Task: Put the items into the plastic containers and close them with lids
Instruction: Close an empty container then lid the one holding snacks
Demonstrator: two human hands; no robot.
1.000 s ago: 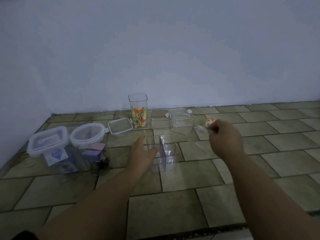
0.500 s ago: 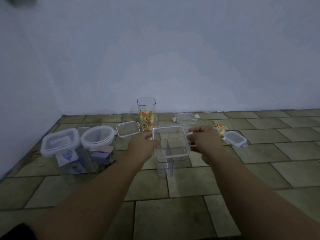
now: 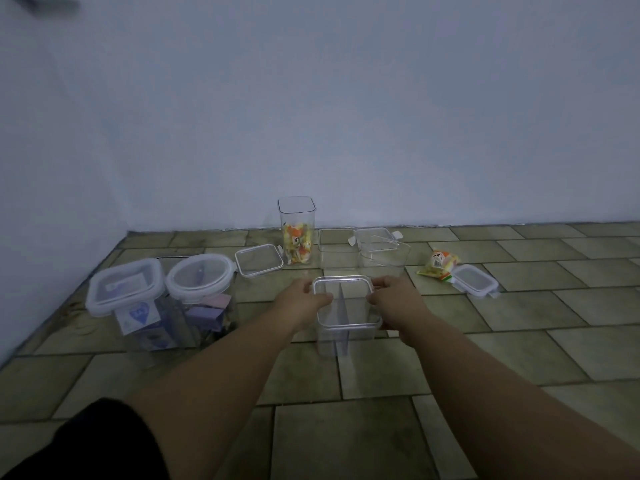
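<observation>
A clear square container [image 3: 347,315] is held between both hands over the tiled floor [image 3: 519,341], near the middle of the view. The left hand [image 3: 302,304] is set against its left wall, with the thumb laid over the near left part of the rim and the other fingers [image 3: 306,285] curled around the far left corner. The right hand [image 3: 394,304] is pressed to the right wall, its fingers [image 3: 382,282] wrapped at the far right corner just under the rim. Both hands are closed on the container, which sits upright and open at the top (whether its base touches the floor cannot be told). A thin upright divider is seen inside it.

To the left, two lidded boxes are found side by side: a square-lidded box [image 3: 126,296] holding cards, and a round-lidded box [image 3: 202,289] holding purple items. Behind the hands, a loose square lid [image 3: 259,259] lies flat on the floor, just beside a tall jar [image 3: 298,230] partly filled with orange and yellow packets. Two more empty clear tubs [image 3: 367,251] are placed to the right of the jar, near the wall [image 3: 346,98]. Further right, a snack packet [image 3: 438,265] lies on the floor, touching a small lid [image 3: 475,280].
</observation>
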